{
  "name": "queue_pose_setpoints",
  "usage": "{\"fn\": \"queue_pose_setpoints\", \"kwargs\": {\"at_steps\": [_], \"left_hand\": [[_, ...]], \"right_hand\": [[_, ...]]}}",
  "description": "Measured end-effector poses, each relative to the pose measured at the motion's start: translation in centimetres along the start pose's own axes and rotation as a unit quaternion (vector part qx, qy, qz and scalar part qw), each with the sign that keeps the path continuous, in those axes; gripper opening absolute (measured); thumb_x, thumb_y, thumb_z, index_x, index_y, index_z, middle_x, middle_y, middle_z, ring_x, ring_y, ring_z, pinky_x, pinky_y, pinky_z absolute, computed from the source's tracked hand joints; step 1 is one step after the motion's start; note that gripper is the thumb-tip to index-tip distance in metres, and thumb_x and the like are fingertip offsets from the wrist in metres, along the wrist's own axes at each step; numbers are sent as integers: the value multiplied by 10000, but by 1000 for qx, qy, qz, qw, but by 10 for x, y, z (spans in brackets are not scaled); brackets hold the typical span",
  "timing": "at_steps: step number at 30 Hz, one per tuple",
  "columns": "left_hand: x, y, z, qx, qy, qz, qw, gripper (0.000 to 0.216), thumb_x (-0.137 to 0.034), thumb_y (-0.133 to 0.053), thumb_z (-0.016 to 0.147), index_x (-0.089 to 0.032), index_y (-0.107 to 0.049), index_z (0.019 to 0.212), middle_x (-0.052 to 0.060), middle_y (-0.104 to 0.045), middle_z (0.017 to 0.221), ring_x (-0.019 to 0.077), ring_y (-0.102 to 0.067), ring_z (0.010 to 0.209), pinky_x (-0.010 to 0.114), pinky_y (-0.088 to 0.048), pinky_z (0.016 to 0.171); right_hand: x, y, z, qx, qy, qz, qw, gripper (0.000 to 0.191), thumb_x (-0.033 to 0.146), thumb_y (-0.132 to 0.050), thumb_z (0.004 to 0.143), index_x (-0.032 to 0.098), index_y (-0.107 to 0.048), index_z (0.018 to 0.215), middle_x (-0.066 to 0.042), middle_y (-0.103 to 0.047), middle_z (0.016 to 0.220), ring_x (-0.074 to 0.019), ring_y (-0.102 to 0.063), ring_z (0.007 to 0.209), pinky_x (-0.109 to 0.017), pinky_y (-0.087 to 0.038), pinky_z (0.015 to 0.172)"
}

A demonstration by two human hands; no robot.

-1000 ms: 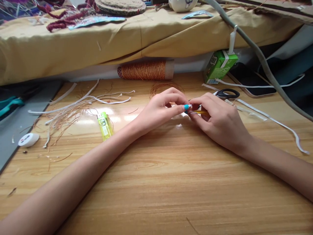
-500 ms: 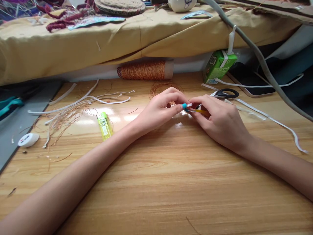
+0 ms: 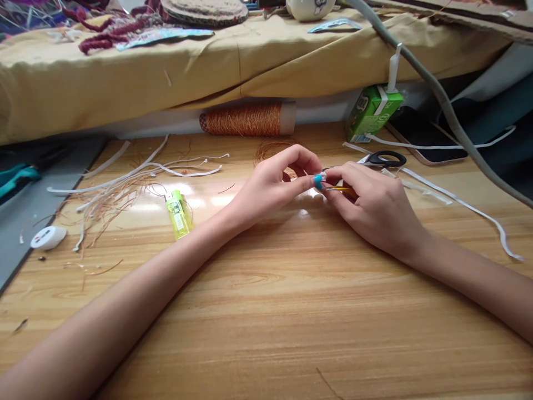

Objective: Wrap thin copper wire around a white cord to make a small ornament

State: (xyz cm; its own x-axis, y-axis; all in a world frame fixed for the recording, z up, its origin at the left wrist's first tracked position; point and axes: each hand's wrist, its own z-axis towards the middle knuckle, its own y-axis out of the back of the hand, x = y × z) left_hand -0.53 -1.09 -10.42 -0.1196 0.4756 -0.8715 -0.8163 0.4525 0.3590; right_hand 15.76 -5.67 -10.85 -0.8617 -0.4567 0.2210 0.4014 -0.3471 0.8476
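Observation:
My left hand (image 3: pixel 291 172) is closed in a pinch, thumb and fingertips around a small bright blue piece (image 3: pixel 318 181) with a bit of white beside it. What the blue piece is cannot be made out. My right hand (image 3: pixel 370 205) grips a slim yellow-handled tool (image 3: pixel 343 189) with a thin metal shaft that points left towards the blue piece. Its tip is hidden at the fingers. Both hands' fingertips meet just above the wooden table. Behind my left hand lies a loose coil of thin orange cord (image 3: pixel 266 150), partly covered.
Black-handled scissors (image 3: pixel 387 159), white strips (image 3: pixel 466 211), a phone (image 3: pixel 433 141) and a green drink carton (image 3: pixel 372 114) lie on the right. A cone of orange cord (image 3: pixel 250 119) rests at the back. Left are a lighter (image 3: pixel 178 214), cord scraps (image 3: pixel 112 203) and a white cap (image 3: pixel 49 238).
My left thumb and the blue piece have shifted slightly right, closer to my right fingertips. Less of the white bit shows, and my left index finger arches higher. My right hand has barely moved.

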Motion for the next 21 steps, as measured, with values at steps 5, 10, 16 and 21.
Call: {"fn": "queue_pose_setpoints", "kwargs": {"at_steps": [5, 10, 16, 21], "left_hand": [[3, 0, 0, -21, -10, 4, 1000, 119, -266, -507, 744, -164, -528, 803, 2, -565, 797, 104, -525, 761, 220, -427, 631], [7, -1, 1, -32, -3, -4, 999, 100, -241, -514, 739, -159, -523, 796, -3, -562, 777, 98, -529, 752, 227, -427, 659], [6, -1, 2, -14, 10, -29, 999, 100, -243, -529, 726, -152, -518, 765, -4, -569, 750, 90, -530, 721, 222, -428, 656], [5, 0, 2, 4, 26, -57, 998, 138, -284, -537, 720, -160, -513, 776, -2, -570, 749, 87, -529, 684, 212, -439, 604]], "right_hand": [[0, 0, 0, 1, 8, -5, 1000, 222, 290, -376, 813, 186, -558, 888, -51, -605, 828, -159, -552, 712, -260, -381, 550], [0, -1, -1, -3, 27, -30, 999, 260, 323, -376, 816, 168, -542, 941, -58, -601, 848, -151, -553, 696, -243, -375, 527], [-1, -2, -2, -1, 35, -52, 998, 248, 299, -349, 830, 178, -550, 908, -49, -607, 826, -141, -553, 673, -236, -364, 514], [-2, -2, -3, 4, 31, -42, 999, 227, 282, -355, 824, 189, -556, 876, -41, -606, 805, -144, -550, 676, -242, -369, 523]]}}
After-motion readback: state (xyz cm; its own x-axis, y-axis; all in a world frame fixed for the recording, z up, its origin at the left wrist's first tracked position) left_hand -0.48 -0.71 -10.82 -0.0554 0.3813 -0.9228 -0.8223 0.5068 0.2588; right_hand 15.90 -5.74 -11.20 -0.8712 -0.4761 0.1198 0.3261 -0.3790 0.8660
